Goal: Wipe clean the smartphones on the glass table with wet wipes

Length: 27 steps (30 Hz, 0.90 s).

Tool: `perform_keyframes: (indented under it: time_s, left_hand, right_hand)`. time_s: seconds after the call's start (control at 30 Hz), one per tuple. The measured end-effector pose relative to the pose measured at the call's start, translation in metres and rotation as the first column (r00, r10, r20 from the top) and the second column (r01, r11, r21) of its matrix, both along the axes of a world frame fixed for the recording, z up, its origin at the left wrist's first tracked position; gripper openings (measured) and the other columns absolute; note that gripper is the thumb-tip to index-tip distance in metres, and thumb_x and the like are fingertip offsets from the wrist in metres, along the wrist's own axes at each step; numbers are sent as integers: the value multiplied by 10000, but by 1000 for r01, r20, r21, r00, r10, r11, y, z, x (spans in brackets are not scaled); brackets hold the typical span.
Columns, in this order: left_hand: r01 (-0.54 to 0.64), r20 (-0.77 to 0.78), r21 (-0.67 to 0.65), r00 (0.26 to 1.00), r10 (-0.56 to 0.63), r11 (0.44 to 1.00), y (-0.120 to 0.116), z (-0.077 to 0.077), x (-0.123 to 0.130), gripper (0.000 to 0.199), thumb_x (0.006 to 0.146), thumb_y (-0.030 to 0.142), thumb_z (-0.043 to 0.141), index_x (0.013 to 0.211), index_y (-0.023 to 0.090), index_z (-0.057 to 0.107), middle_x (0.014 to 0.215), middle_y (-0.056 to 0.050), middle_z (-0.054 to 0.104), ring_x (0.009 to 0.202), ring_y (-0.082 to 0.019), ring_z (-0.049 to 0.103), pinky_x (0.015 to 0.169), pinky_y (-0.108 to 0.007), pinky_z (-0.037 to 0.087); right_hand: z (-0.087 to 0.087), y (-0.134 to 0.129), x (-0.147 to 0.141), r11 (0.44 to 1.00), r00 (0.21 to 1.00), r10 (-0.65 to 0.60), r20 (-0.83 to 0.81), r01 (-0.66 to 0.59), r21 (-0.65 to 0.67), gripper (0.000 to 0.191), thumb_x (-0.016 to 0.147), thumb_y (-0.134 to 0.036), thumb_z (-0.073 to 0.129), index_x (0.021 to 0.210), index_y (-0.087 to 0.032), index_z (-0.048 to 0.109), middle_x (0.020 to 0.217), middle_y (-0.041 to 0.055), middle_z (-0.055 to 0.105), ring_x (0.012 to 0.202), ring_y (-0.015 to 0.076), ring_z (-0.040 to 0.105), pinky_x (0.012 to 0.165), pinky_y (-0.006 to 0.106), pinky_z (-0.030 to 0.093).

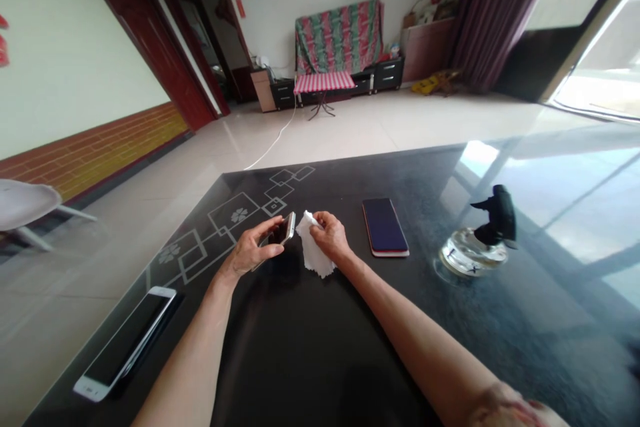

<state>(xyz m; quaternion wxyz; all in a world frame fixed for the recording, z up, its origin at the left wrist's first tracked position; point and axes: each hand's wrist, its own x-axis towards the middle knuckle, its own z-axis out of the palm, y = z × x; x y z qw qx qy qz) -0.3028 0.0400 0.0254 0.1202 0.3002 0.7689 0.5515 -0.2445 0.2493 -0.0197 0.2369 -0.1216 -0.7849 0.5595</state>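
Note:
My left hand [251, 248] grips a smartphone [287, 229] by its sides, tilted up above the dark table, its light-coloured edge turned toward my other hand. Just to the right, my right hand [331, 235] pinches a crumpled white tissue [315, 259], which hangs down from the fingers. A small gap separates tissue and phone. Right of that hand lies another phone [385, 227], flat, with a dark blue face and a reddish edge. A white smartphone [125, 343] rests near the table's left edge, beside my left forearm.
On the right of the glossy black table [300, 347] stands a clear spray bottle [475, 247] with a black trigger head. A white chair [30, 203] is at far left. Across the floor are a small striped table [324, 82] and a cabinet [389, 73].

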Motion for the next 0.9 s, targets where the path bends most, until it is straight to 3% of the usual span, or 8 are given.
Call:
perform_keyframes:
  time_s: [0.27,0.6,0.77,0.9]
  left_hand:
    - [-99,97,129,991,87,987,-1,0,-1,765,582,418,832,1282,200,615,1318,-103,614,1261,-336,528,1102,-426,397]
    - [-79,167,211,985,43,974,2,2,1,791,592,436,822,1306,184,591,1302,-115,624,1270,-349,515,1090,-441,409]
    - [-96,163,183,984,66,978,2,-4,-1,798,593,459,823,1311,207,585,1322,-98,611,1254,-335,534,1061,-422,444]
    - [-69,140,215,989,39,974,0,-4,-2,687,640,406,812,1278,247,614,1299,-41,633,1250,-313,538,1069,-377,431]
  right_hand:
    - [8,-26,-4,965,964,94,-249,-149,-215,220,748,-372,595,887,-235,696,810,-8,641,725,151,570,668,260,475]
    - [25,-29,8,998,966,14,-260,-30,-59,180,792,-315,613,908,-261,739,780,2,576,745,158,571,722,277,470]
    - [28,-39,9,999,952,45,-303,-51,-13,206,838,-288,578,958,-297,745,782,-2,538,724,143,553,688,259,456]
    - [37,-51,18,998,937,57,-345,-53,20,224,888,-295,531,946,-266,745,772,3,515,722,141,536,679,258,443]
